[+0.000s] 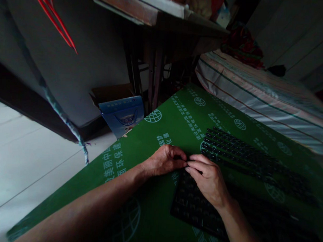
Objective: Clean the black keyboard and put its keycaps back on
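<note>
My left hand (168,160) and my right hand (208,175) meet fingertip to fingertip, both closed in a pinch. Between the tips there is a small dark spot; the fingers hide most of it, so I cannot make out what it is. They are at the upper left corner of a black keyboard (190,203), which lies in shadow, partly covered by my right forearm. Beyond it, rows of loose black keycaps (245,155) are laid out on the green board (139,148) in keyboard order.
A dark wooden table (151,14) stands behind the board, with a blue box (124,114) beside its legs. On the right is a bed with a striped cover (257,99). A wrapped cord (58,110) and a red cord (59,25) hang at the left.
</note>
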`<state>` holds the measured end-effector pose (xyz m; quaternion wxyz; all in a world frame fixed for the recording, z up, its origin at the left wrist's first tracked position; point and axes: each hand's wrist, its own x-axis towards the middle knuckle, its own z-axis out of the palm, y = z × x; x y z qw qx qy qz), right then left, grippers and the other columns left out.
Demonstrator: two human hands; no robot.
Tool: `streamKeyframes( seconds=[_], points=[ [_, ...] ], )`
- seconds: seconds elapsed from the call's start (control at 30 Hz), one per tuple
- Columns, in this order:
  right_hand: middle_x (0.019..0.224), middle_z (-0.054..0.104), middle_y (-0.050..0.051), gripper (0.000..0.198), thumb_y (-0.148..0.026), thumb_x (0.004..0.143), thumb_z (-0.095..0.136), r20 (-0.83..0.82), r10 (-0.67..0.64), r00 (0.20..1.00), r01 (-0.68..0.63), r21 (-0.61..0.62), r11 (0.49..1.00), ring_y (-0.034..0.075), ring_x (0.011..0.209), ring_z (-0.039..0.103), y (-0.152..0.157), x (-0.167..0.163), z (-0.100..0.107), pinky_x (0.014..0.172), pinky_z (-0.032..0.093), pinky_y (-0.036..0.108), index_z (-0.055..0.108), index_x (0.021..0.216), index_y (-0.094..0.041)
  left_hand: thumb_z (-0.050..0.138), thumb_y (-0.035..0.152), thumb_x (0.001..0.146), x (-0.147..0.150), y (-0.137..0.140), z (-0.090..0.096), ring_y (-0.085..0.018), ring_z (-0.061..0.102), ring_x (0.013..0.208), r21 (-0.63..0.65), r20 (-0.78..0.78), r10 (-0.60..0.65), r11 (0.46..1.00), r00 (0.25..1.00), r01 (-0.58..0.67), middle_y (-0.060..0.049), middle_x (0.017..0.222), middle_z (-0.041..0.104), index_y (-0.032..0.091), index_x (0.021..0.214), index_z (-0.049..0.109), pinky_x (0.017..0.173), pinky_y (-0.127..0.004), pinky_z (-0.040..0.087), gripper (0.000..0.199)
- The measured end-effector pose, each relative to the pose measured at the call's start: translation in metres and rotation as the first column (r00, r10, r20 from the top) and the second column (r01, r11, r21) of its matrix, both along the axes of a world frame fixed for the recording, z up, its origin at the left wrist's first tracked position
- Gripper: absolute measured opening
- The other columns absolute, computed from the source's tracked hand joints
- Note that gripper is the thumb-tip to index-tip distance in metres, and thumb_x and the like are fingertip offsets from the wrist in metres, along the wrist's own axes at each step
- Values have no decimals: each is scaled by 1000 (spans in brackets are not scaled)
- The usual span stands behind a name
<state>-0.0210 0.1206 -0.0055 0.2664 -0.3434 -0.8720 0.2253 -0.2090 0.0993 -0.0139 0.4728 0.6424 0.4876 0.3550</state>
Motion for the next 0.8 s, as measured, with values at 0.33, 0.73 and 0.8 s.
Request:
streamKeyframes(
  seconds=[0.33,0.73,0.8],
  points=[
    [99,69,11,23,-18,89,52,13,-37,999,36,94,995,21,93,64,-11,4,-8,88,53,37,71,102,-17,60,28,77,-1,0,2,-13,56,68,16,-20,-11,1000,1000,11,-3,74,65,11,84,68,66,-24,45,20],
    [97,70,10,25,-13,87,51,-80,-91,993,95,55,994,20,89,65,-16,-2,-9,85,55,35,72,100,-19,59,27,77,-1,2,4,-13,56,67,-14,-69,-17,1000,997,16,-2,76,66,12,87,69,64,-23,45,20],
    [96,70,9,25,-14,87,52,-106,-97,990,100,22,995,20,88,66,-16,-3,-8,84,55,34,72,99,-19,60,28,76,-1,3,4,-13,56,67,-17,-76,-17,1000,997,16,-2,76,67,12,87,69,63,-22,44,21]
  ],
)
